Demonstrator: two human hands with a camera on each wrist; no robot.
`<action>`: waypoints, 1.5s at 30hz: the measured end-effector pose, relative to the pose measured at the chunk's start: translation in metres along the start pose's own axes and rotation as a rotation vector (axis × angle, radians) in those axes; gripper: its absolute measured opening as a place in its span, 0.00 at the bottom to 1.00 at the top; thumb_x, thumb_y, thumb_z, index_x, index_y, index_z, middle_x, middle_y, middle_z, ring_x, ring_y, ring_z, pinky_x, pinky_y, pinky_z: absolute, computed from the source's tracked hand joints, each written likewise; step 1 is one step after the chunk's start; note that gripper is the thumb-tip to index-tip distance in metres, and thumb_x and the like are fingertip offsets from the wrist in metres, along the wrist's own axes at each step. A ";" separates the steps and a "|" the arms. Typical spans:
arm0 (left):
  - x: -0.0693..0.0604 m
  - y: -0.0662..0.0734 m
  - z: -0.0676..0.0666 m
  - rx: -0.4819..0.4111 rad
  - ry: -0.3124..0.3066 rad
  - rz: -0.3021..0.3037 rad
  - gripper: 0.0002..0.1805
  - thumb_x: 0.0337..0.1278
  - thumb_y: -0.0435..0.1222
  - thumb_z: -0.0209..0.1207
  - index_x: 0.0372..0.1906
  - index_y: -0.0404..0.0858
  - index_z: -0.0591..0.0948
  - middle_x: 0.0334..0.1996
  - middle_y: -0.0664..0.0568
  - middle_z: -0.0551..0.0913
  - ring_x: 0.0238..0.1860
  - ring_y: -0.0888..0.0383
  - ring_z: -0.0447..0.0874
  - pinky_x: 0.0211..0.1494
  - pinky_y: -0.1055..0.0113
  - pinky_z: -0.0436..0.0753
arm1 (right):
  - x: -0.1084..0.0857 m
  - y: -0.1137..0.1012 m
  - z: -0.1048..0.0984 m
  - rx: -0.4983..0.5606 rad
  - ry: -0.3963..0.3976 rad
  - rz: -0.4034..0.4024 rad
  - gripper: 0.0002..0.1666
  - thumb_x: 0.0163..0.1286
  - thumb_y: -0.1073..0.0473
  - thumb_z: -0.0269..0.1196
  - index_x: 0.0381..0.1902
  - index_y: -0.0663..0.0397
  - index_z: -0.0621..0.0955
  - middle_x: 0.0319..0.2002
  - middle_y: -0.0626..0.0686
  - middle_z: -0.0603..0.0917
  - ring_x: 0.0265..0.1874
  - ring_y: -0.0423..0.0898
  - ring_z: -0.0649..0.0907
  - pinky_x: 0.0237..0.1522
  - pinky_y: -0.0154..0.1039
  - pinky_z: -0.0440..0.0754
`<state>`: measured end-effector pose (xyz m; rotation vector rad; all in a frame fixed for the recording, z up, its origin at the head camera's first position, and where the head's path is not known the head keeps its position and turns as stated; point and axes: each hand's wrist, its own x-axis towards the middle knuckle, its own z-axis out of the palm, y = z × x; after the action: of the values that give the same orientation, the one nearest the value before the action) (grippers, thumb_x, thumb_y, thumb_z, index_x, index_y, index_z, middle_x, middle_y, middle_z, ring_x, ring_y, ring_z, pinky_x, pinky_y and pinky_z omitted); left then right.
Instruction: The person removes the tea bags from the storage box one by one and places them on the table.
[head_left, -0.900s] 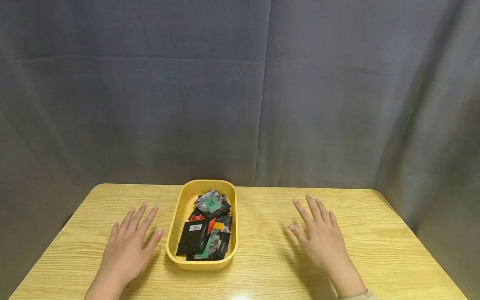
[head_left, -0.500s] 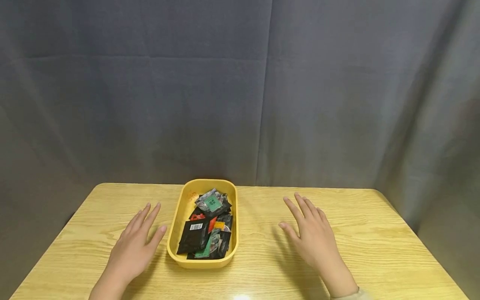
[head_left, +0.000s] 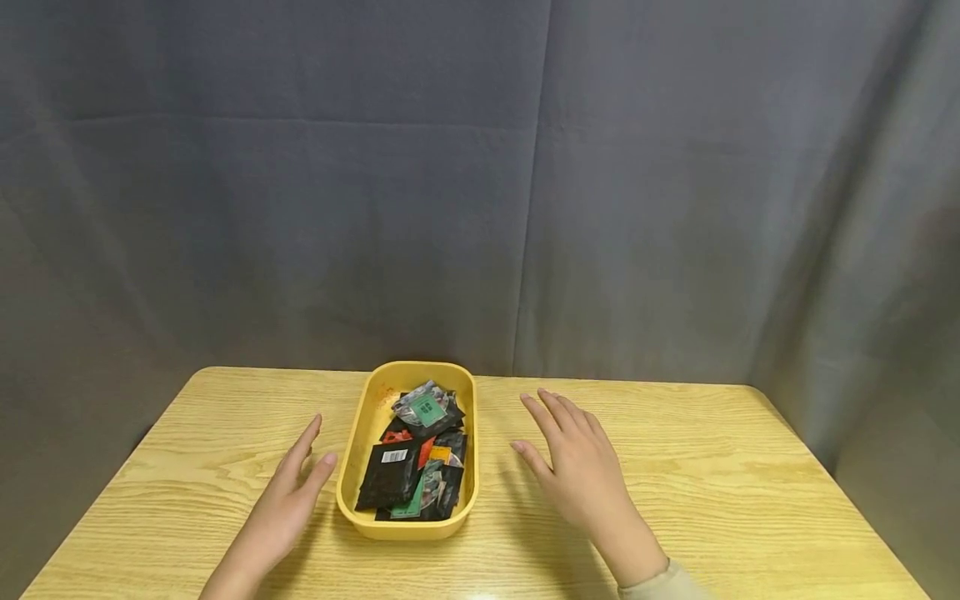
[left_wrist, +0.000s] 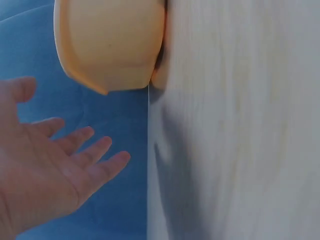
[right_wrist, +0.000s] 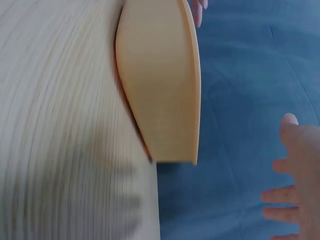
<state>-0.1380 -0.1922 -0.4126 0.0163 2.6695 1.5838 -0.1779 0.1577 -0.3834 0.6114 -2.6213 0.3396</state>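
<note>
A yellow plastic tub stands on the wooden table, holding a heap of small packets. On the heap's near left lies a black packet with a white barcode label; a packet with a green label tops the far end. Left of the tub, my left hand hovers with fingers straight and thumb apart, touching nothing. To the right, my right hand is in the air with its fingers spread and slightly bent, also holding nothing. Both wrist views show a gap between each hand and the tub's outer wall.
The light wooden table stretches out on both sides of the tub. Behind it hangs a grey curtain, which also runs along the left and right sides. The tub sits close to the table's far edge.
My right hand has moved left, nearer the tub. The left hand has shifted slightly right and turned more edge-on. The tub and packets have stayed in place.
</note>
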 end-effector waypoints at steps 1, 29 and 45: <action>0.001 0.000 0.001 -0.030 -0.006 -0.006 0.40 0.77 0.57 0.38 0.81 0.45 0.39 0.78 0.35 0.41 0.74 0.30 0.41 0.68 0.28 0.49 | 0.002 -0.004 0.001 0.000 0.004 -0.009 0.34 0.73 0.41 0.59 0.72 0.47 0.70 0.69 0.56 0.71 0.67 0.57 0.70 0.67 0.58 0.66; 0.003 -0.028 0.026 -0.670 -0.036 -0.153 0.35 0.75 0.41 0.47 0.78 0.35 0.51 0.77 0.40 0.50 0.72 0.52 0.56 0.58 0.74 0.73 | 0.069 -0.107 0.053 -0.106 -0.390 -0.393 0.29 0.71 0.35 0.58 0.64 0.39 0.78 0.64 0.46 0.77 0.63 0.46 0.75 0.64 0.47 0.72; 0.000 -0.054 0.023 -0.702 -0.028 -0.012 0.33 0.75 0.39 0.50 0.77 0.32 0.54 0.74 0.39 0.54 0.59 0.72 0.73 0.58 0.72 0.76 | 0.080 -0.134 0.082 -0.215 -0.621 -0.394 0.37 0.61 0.26 0.61 0.66 0.29 0.75 0.68 0.41 0.72 0.67 0.42 0.70 0.67 0.46 0.69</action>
<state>-0.1367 -0.1980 -0.4712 0.0014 1.9422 2.3819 -0.2091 -0.0149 -0.4003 1.2928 -2.9402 -0.3009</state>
